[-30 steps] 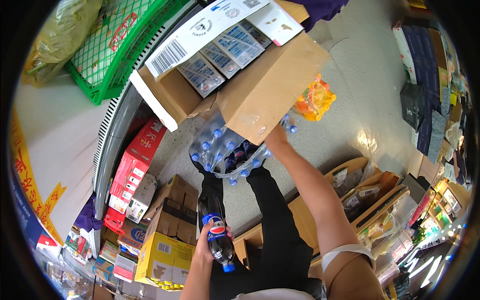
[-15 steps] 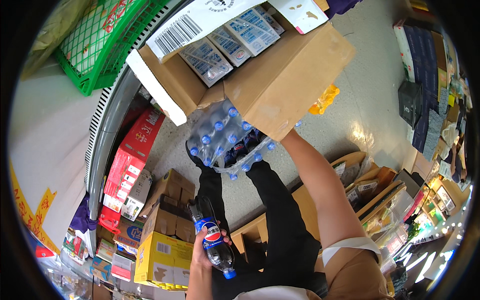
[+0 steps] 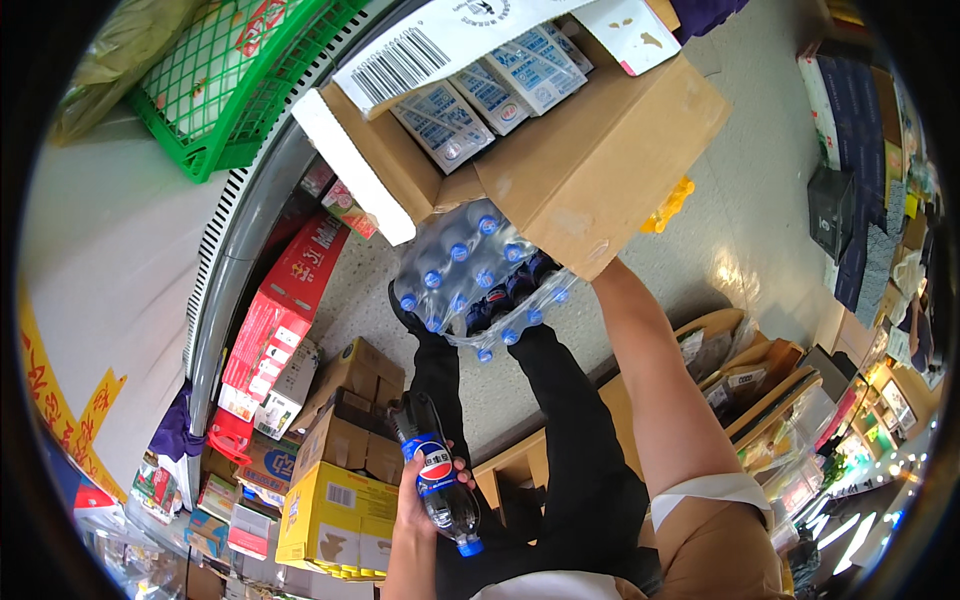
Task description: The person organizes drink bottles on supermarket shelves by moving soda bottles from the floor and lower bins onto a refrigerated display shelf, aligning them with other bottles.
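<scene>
My left hand (image 3: 413, 508) is closed around a dark cola bottle (image 3: 450, 512) with a blue label and blue cap, its cap end tilted toward me. Up ahead is an open cardboard box (image 3: 610, 160) with white-and-blue cartons (image 3: 530, 75) inside. My right forearm (image 3: 655, 360) reaches up to the near edge of this box, where the hand disappears behind the cardboard, so its fingers are hidden. Under and in front of the box lies a plastic-wrapped pack of blue-capped bottles (image 3: 470, 255). Its wrap is torn open on the near side, showing dark bottles.
A curved grey shelf edge (image 3: 240, 235) runs along the left, with a green basket (image 3: 205, 120) above it. Red boxes (image 3: 280, 310), brown cartons and a yellow box (image 3: 335, 515) are stacked below. Wooden furniture (image 3: 735, 385) with goods stands at the right. An orange item (image 3: 672, 205) lies behind the box.
The scene has shifted slightly to the right in the picture. The bottle stays in my left hand, and my right forearm remains against the box.
</scene>
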